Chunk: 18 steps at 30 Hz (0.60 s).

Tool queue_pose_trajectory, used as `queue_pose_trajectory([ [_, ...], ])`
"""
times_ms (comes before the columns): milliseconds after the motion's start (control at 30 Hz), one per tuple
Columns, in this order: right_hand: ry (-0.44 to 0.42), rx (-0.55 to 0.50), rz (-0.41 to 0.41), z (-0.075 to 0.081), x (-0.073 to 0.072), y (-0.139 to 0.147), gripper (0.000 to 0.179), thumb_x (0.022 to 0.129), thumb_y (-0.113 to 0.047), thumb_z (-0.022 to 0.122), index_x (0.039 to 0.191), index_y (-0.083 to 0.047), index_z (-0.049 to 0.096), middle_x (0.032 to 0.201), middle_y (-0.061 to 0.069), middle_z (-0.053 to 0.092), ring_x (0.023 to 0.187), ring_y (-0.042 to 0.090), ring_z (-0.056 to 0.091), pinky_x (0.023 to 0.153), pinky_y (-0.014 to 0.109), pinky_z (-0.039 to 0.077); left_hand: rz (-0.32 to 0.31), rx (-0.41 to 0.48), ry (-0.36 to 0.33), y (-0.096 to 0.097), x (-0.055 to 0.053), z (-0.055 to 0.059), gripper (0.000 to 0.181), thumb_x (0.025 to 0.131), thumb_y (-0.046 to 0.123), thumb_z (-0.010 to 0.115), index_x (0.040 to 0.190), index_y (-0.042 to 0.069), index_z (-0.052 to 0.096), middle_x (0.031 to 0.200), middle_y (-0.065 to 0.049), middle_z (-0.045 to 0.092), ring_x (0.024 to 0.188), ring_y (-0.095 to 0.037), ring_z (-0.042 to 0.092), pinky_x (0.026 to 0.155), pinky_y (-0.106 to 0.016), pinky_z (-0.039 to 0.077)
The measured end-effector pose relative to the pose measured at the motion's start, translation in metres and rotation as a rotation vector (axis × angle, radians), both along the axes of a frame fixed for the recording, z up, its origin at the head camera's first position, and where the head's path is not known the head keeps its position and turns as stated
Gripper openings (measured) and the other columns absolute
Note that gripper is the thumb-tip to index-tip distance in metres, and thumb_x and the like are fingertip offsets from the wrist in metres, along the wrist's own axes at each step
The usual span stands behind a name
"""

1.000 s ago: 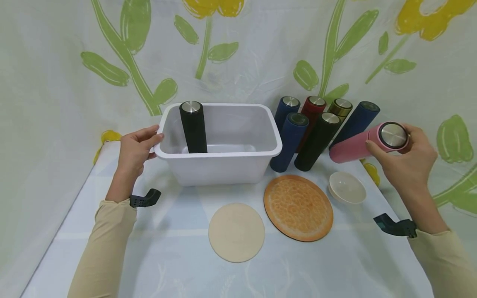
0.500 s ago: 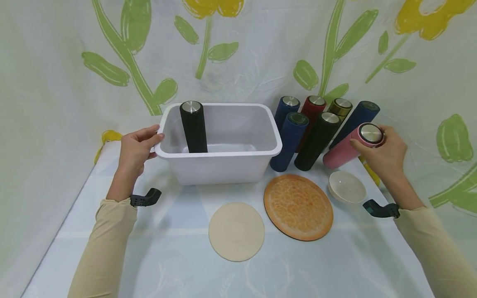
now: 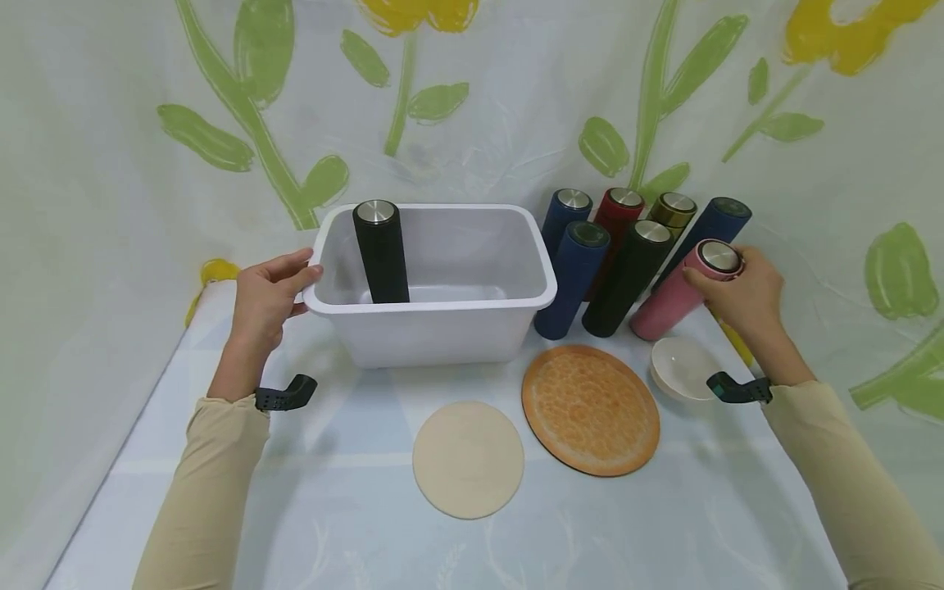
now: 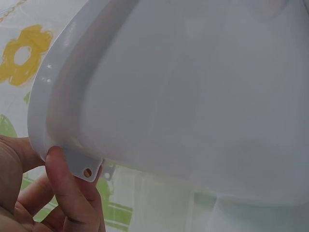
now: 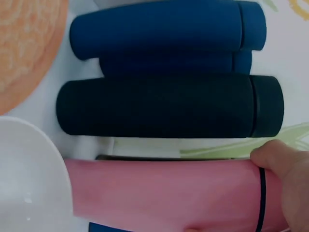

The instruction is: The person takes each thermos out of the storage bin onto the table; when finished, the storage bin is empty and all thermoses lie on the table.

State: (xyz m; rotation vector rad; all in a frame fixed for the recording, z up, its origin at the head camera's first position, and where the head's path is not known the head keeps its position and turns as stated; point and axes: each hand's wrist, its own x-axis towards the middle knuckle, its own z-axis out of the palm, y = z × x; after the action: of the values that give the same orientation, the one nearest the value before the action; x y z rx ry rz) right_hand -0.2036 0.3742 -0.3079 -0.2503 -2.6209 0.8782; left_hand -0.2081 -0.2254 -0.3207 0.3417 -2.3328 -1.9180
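My left hand (image 3: 265, 293) pinches the left rim of a white plastic tub (image 3: 435, 338); in the left wrist view, thumb and fingers meet at the holed tab (image 4: 83, 166) on that rim. Inside the tub a black thermos (image 3: 385, 262) stands tilted, its base hidden by the front wall. At the right, my right hand (image 3: 752, 295) grips a pink thermos (image 3: 667, 305) around its cap end. The pink thermos stands beside a black thermos (image 3: 623, 287) and in front of a blue thermos (image 3: 710, 233). Whether its base bears on the table is unclear.
Left of the black thermos stand a front blue thermos (image 3: 574, 283), another blue one (image 3: 564, 215), a red thermos (image 3: 618, 215) and a gold-topped one (image 3: 674, 211). A white bowl (image 3: 682, 370), a pizza-patterned round board (image 3: 590, 414) and a beige disc (image 3: 468, 460) lie nearer.
My right hand has brought the pink thermos left, toward the other thermoses, and it now stands more upright. The left hand has stayed on the tub's rim.
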Motion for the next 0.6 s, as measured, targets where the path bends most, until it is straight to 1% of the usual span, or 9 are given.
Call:
queue_pose_trajectory([
  [67, 0.001, 0.020, 0.003, 0.001, -0.004, 0.000, 0.076, 0.088, -0.048, 0.071, 0.131, 0.009, 0.048, 0.124, 0.028, 0.055, 0.110, 0.039, 0.051, 0.072, 0.025, 0.041, -0.001, 0.012, 0.001, 0.000, 0.000, 0.001, 0.055, 0.092, 0.035, 0.073, 0.141, 0.014, 0.059, 0.131, -0.004, 0.060, 0.101, -0.017, 0.061, 0.069, -0.019, 0.056],
  [133, 0.005, 0.031, 0.016, 0.002, -0.008, 0.000, 0.073, 0.088, -0.046, 0.072, 0.129, 0.010, 0.049, 0.121, 0.028, 0.056, 0.108, 0.039, 0.052, 0.074, 0.029, 0.041, -0.002, 0.029, -0.002, 0.001, 0.000, 0.001, 0.054, 0.092, 0.033, 0.073, 0.141, 0.013, 0.060, 0.130, -0.004, 0.060, 0.100, -0.017, 0.061, 0.067, -0.019, 0.056],
  [200, 0.012, 0.039, 0.029, 0.003, -0.012, -0.001, 0.071, 0.087, -0.043, 0.073, 0.129, 0.010, 0.051, 0.120, 0.028, 0.058, 0.107, 0.039, 0.053, 0.074, 0.030, 0.040, -0.005, 0.027, -0.004, 0.000, 0.001, 0.000, 0.055, 0.092, 0.034, 0.073, 0.141, 0.014, 0.059, 0.131, -0.004, 0.059, 0.100, -0.018, 0.060, 0.068, -0.019, 0.056],
  [333, 0.000, 0.029, 0.041, 0.004, -0.017, -0.006, 0.071, 0.087, -0.042, 0.074, 0.132, 0.009, 0.050, 0.123, 0.029, 0.057, 0.110, 0.039, 0.053, 0.077, 0.030, 0.041, -0.005, -0.010, -0.006, -0.002, 0.001, -0.001, 0.057, 0.092, 0.038, 0.072, 0.142, 0.015, 0.058, 0.133, -0.005, 0.059, 0.101, -0.016, 0.060, 0.070, -0.019, 0.055],
  [367, -0.009, 0.021, 0.039, 0.004, -0.018, -0.007, 0.073, 0.087, -0.042, 0.074, 0.133, 0.009, 0.049, 0.124, 0.029, 0.056, 0.112, 0.040, 0.052, 0.079, 0.032, 0.041, -0.005, -0.021, -0.006, -0.002, 0.001, -0.001, 0.057, 0.092, 0.040, 0.072, 0.142, 0.016, 0.058, 0.135, -0.005, 0.058, 0.102, -0.016, 0.060, 0.071, -0.019, 0.055],
  [533, -0.054, 0.001, 0.022, 0.005, -0.022, -0.007, 0.077, 0.088, -0.046, 0.072, 0.136, 0.008, 0.045, 0.129, 0.028, 0.053, 0.116, 0.040, 0.049, 0.087, 0.042, 0.043, -0.006, -0.022, -0.006, 0.000, 0.000, 0.001, 0.057, 0.092, 0.039, 0.072, 0.142, 0.016, 0.058, 0.134, -0.005, 0.058, 0.101, -0.014, 0.060, 0.071, -0.019, 0.056],
  [600, -0.075, -0.005, 0.028, 0.006, -0.025, -0.007, 0.079, 0.088, -0.046, 0.071, 0.138, 0.008, 0.043, 0.131, 0.028, 0.052, 0.117, 0.040, 0.049, 0.085, 0.040, 0.045, -0.006, -0.021, -0.006, -0.001, 0.000, 0.001, 0.057, 0.092, 0.039, 0.072, 0.142, 0.016, 0.058, 0.134, -0.004, 0.059, 0.100, -0.014, 0.060, 0.070, -0.019, 0.056],
])
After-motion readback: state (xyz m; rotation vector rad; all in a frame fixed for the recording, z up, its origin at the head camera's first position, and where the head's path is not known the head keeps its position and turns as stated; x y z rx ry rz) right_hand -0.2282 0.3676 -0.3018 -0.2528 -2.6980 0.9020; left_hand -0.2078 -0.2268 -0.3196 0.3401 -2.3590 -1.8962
